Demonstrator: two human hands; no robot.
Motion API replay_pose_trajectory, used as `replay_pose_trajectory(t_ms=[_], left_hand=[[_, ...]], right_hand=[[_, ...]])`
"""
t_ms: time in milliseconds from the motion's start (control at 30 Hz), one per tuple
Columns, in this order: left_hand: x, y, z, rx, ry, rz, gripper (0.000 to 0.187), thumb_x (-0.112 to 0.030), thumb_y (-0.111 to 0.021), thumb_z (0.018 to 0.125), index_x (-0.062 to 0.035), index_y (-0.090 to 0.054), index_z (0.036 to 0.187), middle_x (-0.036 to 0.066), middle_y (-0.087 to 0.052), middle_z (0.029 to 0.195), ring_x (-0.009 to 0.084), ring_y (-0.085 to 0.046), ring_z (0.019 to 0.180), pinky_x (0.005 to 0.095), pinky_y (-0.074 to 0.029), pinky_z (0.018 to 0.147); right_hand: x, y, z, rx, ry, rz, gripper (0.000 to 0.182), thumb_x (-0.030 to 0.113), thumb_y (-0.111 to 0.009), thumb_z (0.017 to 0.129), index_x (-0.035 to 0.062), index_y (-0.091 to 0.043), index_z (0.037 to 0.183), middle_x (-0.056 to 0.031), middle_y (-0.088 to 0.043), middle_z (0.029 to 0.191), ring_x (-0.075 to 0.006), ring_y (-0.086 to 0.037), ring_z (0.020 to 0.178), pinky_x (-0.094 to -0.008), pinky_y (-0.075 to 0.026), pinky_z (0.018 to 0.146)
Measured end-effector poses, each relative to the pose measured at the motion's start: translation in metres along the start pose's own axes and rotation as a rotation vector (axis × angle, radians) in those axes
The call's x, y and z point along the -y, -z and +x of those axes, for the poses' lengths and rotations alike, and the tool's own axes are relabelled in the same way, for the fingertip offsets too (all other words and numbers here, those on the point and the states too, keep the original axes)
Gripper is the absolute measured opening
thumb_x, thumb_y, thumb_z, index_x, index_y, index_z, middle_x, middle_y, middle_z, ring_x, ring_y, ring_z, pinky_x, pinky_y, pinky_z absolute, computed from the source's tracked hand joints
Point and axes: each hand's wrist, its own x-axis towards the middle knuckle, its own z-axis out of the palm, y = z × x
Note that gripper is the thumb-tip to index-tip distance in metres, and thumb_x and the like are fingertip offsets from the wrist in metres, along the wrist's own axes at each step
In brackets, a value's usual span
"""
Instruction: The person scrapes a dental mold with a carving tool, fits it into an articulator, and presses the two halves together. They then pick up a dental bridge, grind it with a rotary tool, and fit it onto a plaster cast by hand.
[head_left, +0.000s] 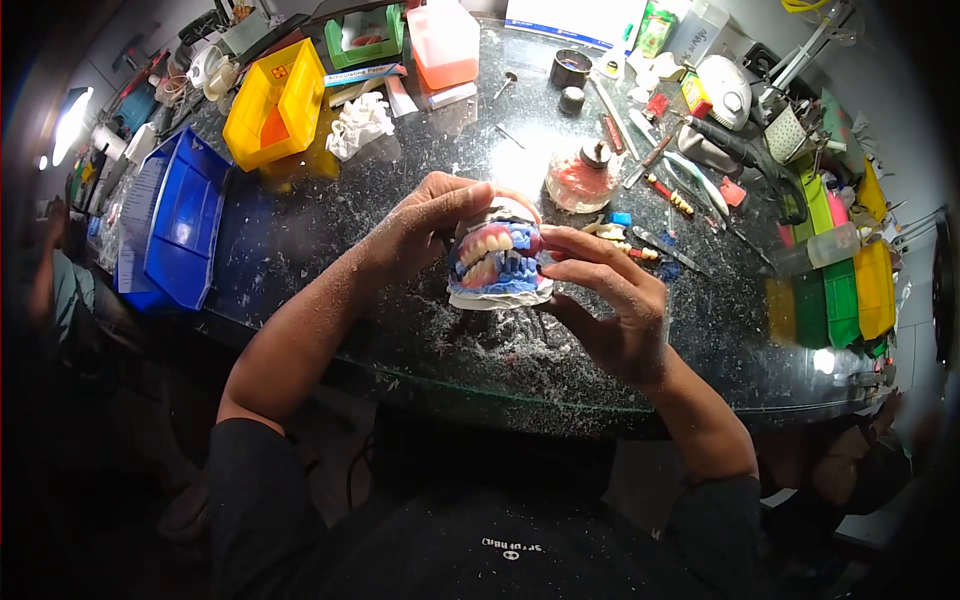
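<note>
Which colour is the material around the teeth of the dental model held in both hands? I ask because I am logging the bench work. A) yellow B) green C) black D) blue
D: the left hand and right hand hold the dental model with white teeth set in blue material, above the dark speckled table.

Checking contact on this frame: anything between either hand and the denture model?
Nothing visible. The left hand grips the denture model from its top and far side, and the right hand has its fingers directly on the model's right side. It is held above the dusty table.
</note>
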Motion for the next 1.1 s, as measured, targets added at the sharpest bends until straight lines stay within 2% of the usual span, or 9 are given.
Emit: replay_pose_trajectory(t_ms=[100, 200, 433, 533, 700, 800, 900, 1100], left_hand=[[-0.002, -0.002, -0.001, 0.004, 0.011, -0.001, 0.069, -0.054, -0.051, 0.087, 0.0116, -0.060, 0.107, 0.017, -0.067, 0.096, 0.0172, -0.067, 0.087, 0.0284, -0.053, 0.082], [0.002, 0.005, 0.000, 0.108, -0.061, -0.036, 0.055, -0.043, -0.052, 0.094, 0.0084, -0.059, 0.115, 0.014, -0.068, 0.099, 0.0141, -0.066, 0.089, 0.0264, -0.053, 0.081], [-0.004, 0.006, 0.001, 0.148, -0.091, 0.039, 0.054, -0.043, -0.051, 0.095, 0.0070, -0.061, 0.113, 0.012, -0.068, 0.099, 0.0126, -0.064, 0.089, 0.0258, -0.052, 0.082], [-0.004, 0.005, 0.001, 0.141, -0.100, 0.048, 0.054, -0.043, -0.050, 0.095, 0.0071, -0.062, 0.112, 0.013, -0.068, 0.099, 0.0125, -0.064, 0.090, 0.0257, -0.051, 0.082], [-0.004, 0.007, 0.000, 0.144, -0.085, 0.044, 0.052, -0.041, -0.052, 0.094, 0.0075, -0.062, 0.111, 0.013, -0.068, 0.098, 0.0132, -0.063, 0.091, 0.0264, -0.050, 0.084], [-0.004, 0.011, 0.003, 0.188, -0.152, 0.089, 0.050, -0.039, -0.056, 0.092, 0.0067, -0.064, 0.110, 0.013, -0.068, 0.098, 0.0137, -0.063, 0.091, 0.0271, -0.049, 0.084], [-0.009, 0.007, 0.001, 0.114, -0.117, 0.218, 0.065, -0.055, -0.059, 0.080, 0.0063, -0.068, 0.101, 0.015, -0.065, 0.087, 0.0169, -0.059, 0.081, 0.0276, -0.046, 0.075], [-0.008, 0.011, 0.002, 0.154, -0.166, 0.230, 0.063, -0.054, -0.065, 0.076, 0.0035, -0.070, 0.102, 0.013, -0.066, 0.086, 0.0165, -0.059, 0.081, 0.0275, -0.046, 0.073]], right_hand=[[0.000, 0.000, -0.001, -0.003, 0.012, -0.012, 0.025, 0.012, -0.074, 0.079, 0.0027, -0.065, 0.101, -0.0168, -0.062, 0.119, -0.0282, -0.065, 0.104, -0.0353, -0.054, 0.084], [-0.001, -0.001, -0.002, -0.006, 0.010, -0.006, 0.024, 0.013, -0.073, 0.080, 0.0028, -0.065, 0.101, -0.0168, -0.062, 0.118, -0.0281, -0.065, 0.103, -0.0352, -0.054, 0.083], [0.000, -0.001, -0.002, -0.007, 0.021, -0.002, 0.024, 0.012, -0.072, 0.081, 0.0027, -0.065, 0.102, -0.0169, -0.062, 0.118, -0.0282, -0.065, 0.104, -0.0353, -0.054, 0.083], [0.000, -0.002, -0.003, -0.017, -0.010, 0.006, 0.028, 0.014, -0.076, 0.077, 0.0032, -0.066, 0.101, -0.0168, -0.063, 0.117, -0.0276, -0.065, 0.104, -0.0366, -0.054, 0.086], [-0.001, -0.002, -0.002, -0.008, 0.026, 0.004, 0.024, 0.011, -0.074, 0.079, 0.0027, -0.065, 0.100, -0.0167, -0.062, 0.118, -0.0282, -0.065, 0.103, -0.0358, -0.054, 0.084], [0.000, -0.002, -0.002, 0.009, 0.045, -0.010, 0.022, 0.009, -0.072, 0.080, 0.0020, -0.065, 0.099, -0.0165, -0.062, 0.118, -0.0282, -0.065, 0.101, -0.0354, -0.055, 0.082], [0.001, -0.005, -0.003, 0.019, 0.056, -0.006, 0.021, 0.008, -0.072, 0.080, 0.0014, -0.064, 0.097, -0.0167, -0.061, 0.118, -0.0281, -0.066, 0.099, -0.0352, -0.056, 0.080], [0.001, -0.006, -0.003, 0.027, 0.084, -0.015, 0.019, 0.008, -0.073, 0.079, 0.0011, -0.065, 0.096, -0.0170, -0.061, 0.119, -0.0278, -0.066, 0.097, -0.0347, -0.056, 0.078]])
